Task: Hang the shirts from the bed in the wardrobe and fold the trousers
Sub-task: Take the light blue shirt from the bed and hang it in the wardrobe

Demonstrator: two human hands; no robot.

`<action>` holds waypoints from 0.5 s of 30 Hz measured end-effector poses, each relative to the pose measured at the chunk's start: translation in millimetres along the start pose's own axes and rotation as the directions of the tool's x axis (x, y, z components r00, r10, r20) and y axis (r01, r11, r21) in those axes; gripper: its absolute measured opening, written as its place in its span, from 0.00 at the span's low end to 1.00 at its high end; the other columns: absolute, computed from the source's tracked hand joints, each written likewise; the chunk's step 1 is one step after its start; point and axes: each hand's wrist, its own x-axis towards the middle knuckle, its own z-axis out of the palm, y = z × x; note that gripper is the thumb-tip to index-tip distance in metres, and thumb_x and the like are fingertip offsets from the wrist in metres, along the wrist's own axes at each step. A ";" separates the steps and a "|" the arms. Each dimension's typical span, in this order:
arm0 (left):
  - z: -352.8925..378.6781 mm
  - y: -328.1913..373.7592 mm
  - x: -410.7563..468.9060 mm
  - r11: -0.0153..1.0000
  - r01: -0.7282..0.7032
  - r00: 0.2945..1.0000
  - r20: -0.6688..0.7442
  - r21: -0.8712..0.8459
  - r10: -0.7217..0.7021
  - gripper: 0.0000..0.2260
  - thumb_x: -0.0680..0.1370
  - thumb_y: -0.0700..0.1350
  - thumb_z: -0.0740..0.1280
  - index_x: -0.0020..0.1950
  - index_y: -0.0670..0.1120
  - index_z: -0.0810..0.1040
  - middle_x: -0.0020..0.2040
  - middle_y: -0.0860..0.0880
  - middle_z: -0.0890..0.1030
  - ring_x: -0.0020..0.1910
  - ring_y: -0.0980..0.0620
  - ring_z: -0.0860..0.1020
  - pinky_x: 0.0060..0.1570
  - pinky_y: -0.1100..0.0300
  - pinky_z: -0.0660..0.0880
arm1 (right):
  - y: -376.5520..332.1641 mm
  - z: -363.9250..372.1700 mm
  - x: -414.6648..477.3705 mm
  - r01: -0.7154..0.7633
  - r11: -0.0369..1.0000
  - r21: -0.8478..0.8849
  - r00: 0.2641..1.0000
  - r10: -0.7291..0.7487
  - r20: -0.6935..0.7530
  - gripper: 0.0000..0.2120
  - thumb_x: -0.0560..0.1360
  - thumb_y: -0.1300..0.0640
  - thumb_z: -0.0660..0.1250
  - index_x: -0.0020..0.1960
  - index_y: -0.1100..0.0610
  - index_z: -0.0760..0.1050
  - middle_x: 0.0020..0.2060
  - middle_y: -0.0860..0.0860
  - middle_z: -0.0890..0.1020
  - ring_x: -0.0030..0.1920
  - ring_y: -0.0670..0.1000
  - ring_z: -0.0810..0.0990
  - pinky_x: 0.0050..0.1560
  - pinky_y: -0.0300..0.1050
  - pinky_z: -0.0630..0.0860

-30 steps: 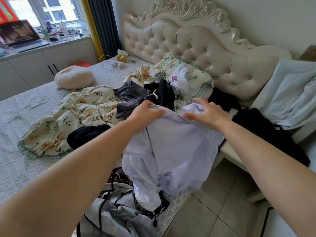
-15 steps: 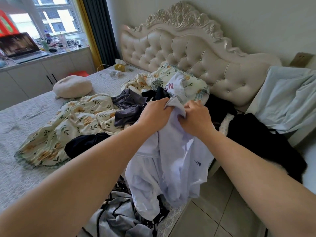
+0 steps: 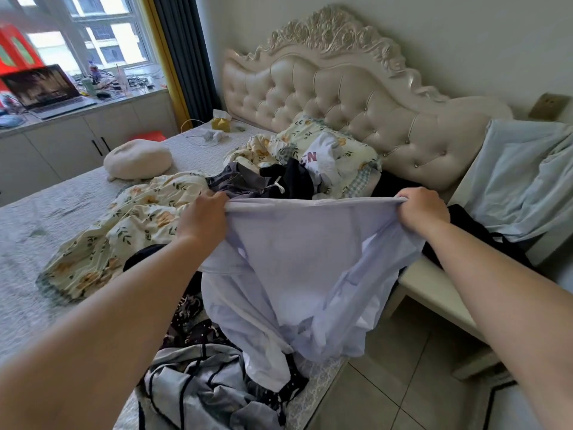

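Observation:
A pale lilac shirt (image 3: 304, 262) hangs stretched between my two hands above the bed's near corner. My left hand (image 3: 203, 218) grips its top edge on the left, and my right hand (image 3: 423, 211) grips the same edge on the right. Its lower part droops onto the pile below. Behind it lie dark grey and black garments (image 3: 269, 180) and a white printed top (image 3: 322, 158). A grey garment with dark stripes (image 3: 198, 389) is crumpled at the bed's front edge.
The bed (image 3: 46, 212) carries a floral quilt (image 3: 124, 225) and a round cream cushion (image 3: 138, 159). A tufted headboard (image 3: 341, 91) stands behind. A light blue cloth (image 3: 521, 178) and black clothing (image 3: 483, 240) cover the bedside table at right. Tiled floor (image 3: 387, 383) lies below.
My hands were close together on the bunched shirt; they have moved apart and pulled its top edge out flat between them.

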 end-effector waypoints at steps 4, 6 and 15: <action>8.6 -16.8 -17.1 0.987 0.147 0.989 0.004 0.067 -0.148 0.14 0.76 0.38 0.61 0.60 0.46 0.75 0.59 0.41 0.73 0.54 0.37 0.74 0.46 0.48 0.72 | 11.0 -9.4 12.7 -0.067 0.980 0.186 0.996 0.076 -0.041 0.12 0.73 0.63 0.56 0.46 0.49 0.75 0.54 0.58 0.79 0.55 0.60 0.75 0.50 0.48 0.70; 13.3 -21.1 -20.8 0.962 0.268 0.960 0.066 0.052 -0.271 0.12 0.77 0.40 0.60 0.59 0.47 0.77 0.58 0.41 0.75 0.53 0.40 0.74 0.47 0.50 0.71 | 22.1 -8.9 15.1 -0.104 0.976 0.192 0.993 0.113 -0.038 0.11 0.73 0.62 0.56 0.47 0.50 0.73 0.54 0.58 0.79 0.54 0.60 0.74 0.49 0.48 0.69; 1.3 15.7 -16.0 0.254 0.741 0.668 0.723 -0.622 -0.177 0.09 0.76 0.39 0.57 0.48 0.40 0.76 0.39 0.40 0.80 0.35 0.43 0.78 0.38 0.57 0.76 | 54.6 -9.3 -2.6 0.157 0.986 0.059 0.956 -0.167 0.242 0.16 0.73 0.68 0.60 0.45 0.53 0.83 0.49 0.52 0.82 0.54 0.54 0.77 0.55 0.45 0.72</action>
